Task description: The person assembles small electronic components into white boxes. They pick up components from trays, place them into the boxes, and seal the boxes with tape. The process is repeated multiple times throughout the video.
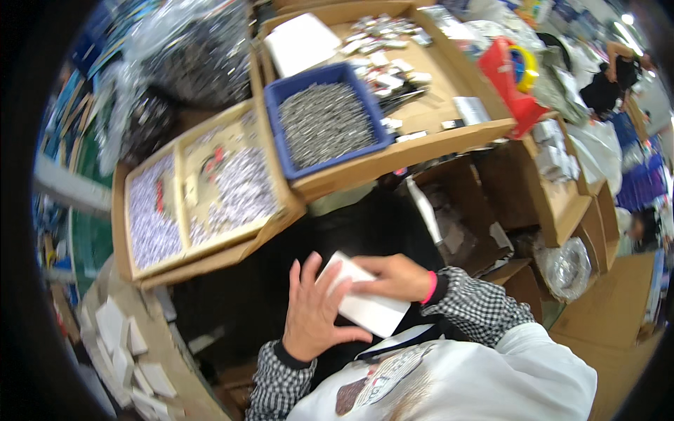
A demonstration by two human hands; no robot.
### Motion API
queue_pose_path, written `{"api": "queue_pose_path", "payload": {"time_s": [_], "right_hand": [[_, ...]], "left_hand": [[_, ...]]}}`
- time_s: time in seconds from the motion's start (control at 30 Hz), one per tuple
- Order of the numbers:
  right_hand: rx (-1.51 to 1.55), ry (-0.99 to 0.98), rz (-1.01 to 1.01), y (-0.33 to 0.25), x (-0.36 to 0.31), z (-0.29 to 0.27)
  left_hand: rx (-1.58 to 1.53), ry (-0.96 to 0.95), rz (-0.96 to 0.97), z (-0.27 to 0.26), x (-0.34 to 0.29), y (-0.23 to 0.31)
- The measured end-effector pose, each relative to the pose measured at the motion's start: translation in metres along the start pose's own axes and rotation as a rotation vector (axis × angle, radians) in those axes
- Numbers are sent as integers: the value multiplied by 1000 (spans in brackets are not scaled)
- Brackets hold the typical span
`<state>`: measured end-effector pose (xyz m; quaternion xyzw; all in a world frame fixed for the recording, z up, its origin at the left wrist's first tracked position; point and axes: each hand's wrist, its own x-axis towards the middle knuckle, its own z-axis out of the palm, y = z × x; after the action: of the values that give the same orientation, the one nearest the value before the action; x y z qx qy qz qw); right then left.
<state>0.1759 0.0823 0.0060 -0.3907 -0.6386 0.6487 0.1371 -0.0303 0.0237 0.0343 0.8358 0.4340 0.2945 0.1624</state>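
Between the hands, the white box point(377, 311) is gripped at its right side by the right hand point(393, 278); its upper-left end is overlapped by the splayed left hand point(314, 309). Its long axis is slanted from upper left to lower right.

Left of the blue tray point(351, 153), a pale bar point(77, 189) crosses a green surface point(88, 165), whether floor or tabletop is unclear. Well to the tray's right, the room recedes, blurred: bright lamps point(627, 19) shine, a person point(607, 90) in black is below them, and blue bags point(642, 186) crowd the edge. Nearer the tray on that side stand open cartons point(516, 186).
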Motion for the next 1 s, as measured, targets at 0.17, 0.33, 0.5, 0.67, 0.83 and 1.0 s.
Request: {"api": "queue_pose_path", "payload": {"time_s": [0.17, 0.33, 0.5, 0.67, 0.83, 1.0], "right_hand": [[-227, -196, 55, -10, 1, -16], [-257, -39, -86, -55, -37, -92], [-931, 694, -432, -102, -40, -205], [-1483, 478, 53, -106, 16, -269], [-1537, 298, 257, -109, 25, -273], [-1427, 307, 166, -118, 10, -271]], "left_hand": [[93, -343, 60, 13, 25, 13], [-195, -207, -54, 23, 18, 2], [-881, -236, -421, 41, -2, 6], [-1367, -302, -614, 54, -4, 11], [-1600, -253, -723, 65, -5, 10], [-1692, -218, -838, 70, -7, 6]]}}
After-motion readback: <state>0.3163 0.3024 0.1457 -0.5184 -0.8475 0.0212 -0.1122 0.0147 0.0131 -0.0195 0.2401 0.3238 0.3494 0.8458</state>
